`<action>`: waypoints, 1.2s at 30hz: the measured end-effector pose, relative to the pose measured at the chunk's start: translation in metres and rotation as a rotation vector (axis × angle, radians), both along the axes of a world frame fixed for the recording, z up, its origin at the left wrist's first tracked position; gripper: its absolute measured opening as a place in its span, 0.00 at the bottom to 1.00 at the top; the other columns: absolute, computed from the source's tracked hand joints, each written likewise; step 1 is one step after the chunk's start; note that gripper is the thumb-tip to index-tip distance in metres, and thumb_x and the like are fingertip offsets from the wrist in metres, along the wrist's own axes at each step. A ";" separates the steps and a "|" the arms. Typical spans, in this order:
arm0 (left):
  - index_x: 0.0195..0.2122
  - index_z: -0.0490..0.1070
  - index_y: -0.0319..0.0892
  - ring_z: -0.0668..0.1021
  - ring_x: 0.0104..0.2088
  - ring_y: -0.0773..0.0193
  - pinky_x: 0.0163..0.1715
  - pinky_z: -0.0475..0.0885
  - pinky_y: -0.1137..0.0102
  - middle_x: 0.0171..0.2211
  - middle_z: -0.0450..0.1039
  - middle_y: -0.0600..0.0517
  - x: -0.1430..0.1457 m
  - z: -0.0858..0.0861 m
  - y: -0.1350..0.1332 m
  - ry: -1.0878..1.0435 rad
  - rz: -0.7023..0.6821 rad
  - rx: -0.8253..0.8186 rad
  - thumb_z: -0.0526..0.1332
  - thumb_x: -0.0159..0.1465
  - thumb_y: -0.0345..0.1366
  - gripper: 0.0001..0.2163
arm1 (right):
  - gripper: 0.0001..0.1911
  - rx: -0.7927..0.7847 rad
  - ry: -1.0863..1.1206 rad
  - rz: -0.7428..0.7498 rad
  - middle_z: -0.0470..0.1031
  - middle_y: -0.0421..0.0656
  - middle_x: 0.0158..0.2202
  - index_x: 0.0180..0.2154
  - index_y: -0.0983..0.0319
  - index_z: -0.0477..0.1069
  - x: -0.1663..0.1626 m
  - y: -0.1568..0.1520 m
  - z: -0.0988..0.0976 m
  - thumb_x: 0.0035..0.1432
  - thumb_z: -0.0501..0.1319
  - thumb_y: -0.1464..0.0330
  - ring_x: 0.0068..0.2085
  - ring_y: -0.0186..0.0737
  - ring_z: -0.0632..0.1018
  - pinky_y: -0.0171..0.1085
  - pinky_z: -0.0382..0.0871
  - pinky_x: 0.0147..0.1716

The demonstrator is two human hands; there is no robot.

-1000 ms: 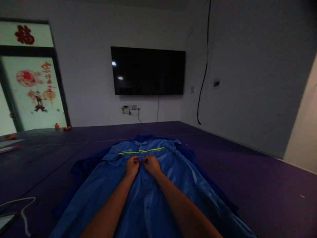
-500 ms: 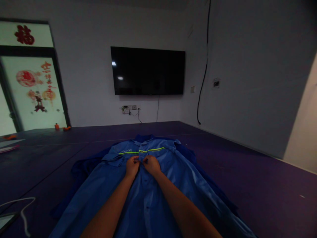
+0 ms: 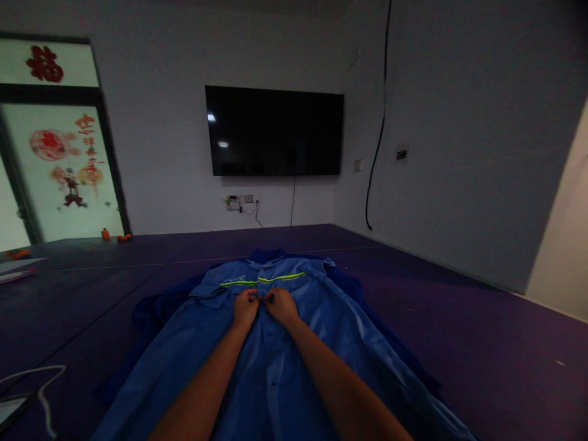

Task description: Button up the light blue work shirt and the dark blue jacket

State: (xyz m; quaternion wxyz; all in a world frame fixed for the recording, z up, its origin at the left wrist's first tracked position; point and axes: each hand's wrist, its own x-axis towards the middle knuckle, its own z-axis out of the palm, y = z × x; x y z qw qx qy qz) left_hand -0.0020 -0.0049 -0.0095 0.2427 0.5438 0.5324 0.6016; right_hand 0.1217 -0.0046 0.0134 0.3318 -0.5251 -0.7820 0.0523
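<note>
A blue work shirt [image 3: 285, 367] lies spread face up, its collar away from me and a yellow-green stripe across the chest. My left hand [image 3: 246, 306] pinches the front placket just below the stripe. Close beside it, my right hand [image 3: 281, 306] pinches the same placket from the other side, the fingertips of both hands nearly touching. Whatever button or buttonhole is between the fingers is too small and dark to make out. Below the hands, the placket runs down toward me with small dark spots along it. Darker blue cloth [image 3: 158, 306] shows from under the shirt on both sides.
The shirt lies on a wide dark purple surface [image 3: 459, 343]. At lower left are a flat device [image 3: 16, 409] and a white cable [image 3: 43, 398]. Small orange objects [image 3: 105, 234] stand near the glass door. A television [image 3: 275, 131] hangs on the far wall; a black cable [image 3: 377, 153] dangles to its right.
</note>
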 end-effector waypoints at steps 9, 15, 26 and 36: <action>0.35 0.72 0.36 0.75 0.23 0.67 0.24 0.67 0.74 0.21 0.73 0.53 -0.001 0.001 0.001 0.028 0.032 -0.014 0.59 0.50 0.27 0.10 | 0.07 0.010 -0.022 0.005 0.76 0.43 0.35 0.31 0.61 0.73 0.000 0.000 0.000 0.47 0.58 0.73 0.36 0.36 0.75 0.29 0.64 0.36; 0.35 0.72 0.36 0.75 0.24 0.66 0.26 0.68 0.74 0.22 0.73 0.52 -0.001 0.001 0.000 0.061 0.039 -0.001 0.59 0.51 0.27 0.10 | 0.06 0.010 -0.028 0.006 0.76 0.43 0.35 0.30 0.62 0.73 0.000 0.000 0.000 0.47 0.58 0.72 0.36 0.36 0.75 0.29 0.63 0.35; 0.26 0.72 0.39 0.75 0.32 0.63 0.36 0.68 0.69 0.27 0.73 0.51 0.002 0.004 -0.005 0.159 0.129 0.063 0.60 0.49 0.25 0.05 | 0.07 0.013 -0.055 -0.001 0.76 0.43 0.34 0.31 0.61 0.73 0.000 -0.001 0.000 0.48 0.58 0.72 0.36 0.36 0.75 0.29 0.63 0.35; 0.21 0.74 0.39 0.74 0.32 0.60 0.36 0.66 0.69 0.25 0.72 0.49 0.003 0.008 -0.011 0.389 0.154 0.072 0.58 0.49 0.25 0.06 | 0.08 0.004 -0.068 0.009 0.76 0.42 0.35 0.31 0.61 0.73 0.000 -0.001 0.000 0.48 0.57 0.74 0.37 0.36 0.75 0.30 0.63 0.36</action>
